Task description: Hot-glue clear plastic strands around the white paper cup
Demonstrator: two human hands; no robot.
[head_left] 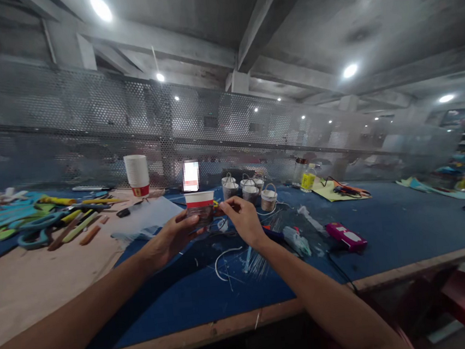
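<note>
My left hand (pixel 172 238) is wrapped round a paper cup (pixel 200 205) with a red-and-white rim, held upside down above the blue table cover (pixel 386 236). My right hand (pixel 242 217) pinches at the cup's right side with fingers closed; what the fingertips hold is too small to make out. Just beyond the hands stand several small white cups with wire handles (pixel 250 190). White wire pieces and thin clear strips (pixel 230 260) lie on the cover below my hands.
A stack of paper cups (pixel 137 175) stands at the back left. Scissors, blue and yellow tools (pixel 43 217) lie at the left on bare board. A pink device (pixel 345 235) with a black cable, a jar (pixel 304 174) and a perforated metal screen (pixel 88 128) are behind.
</note>
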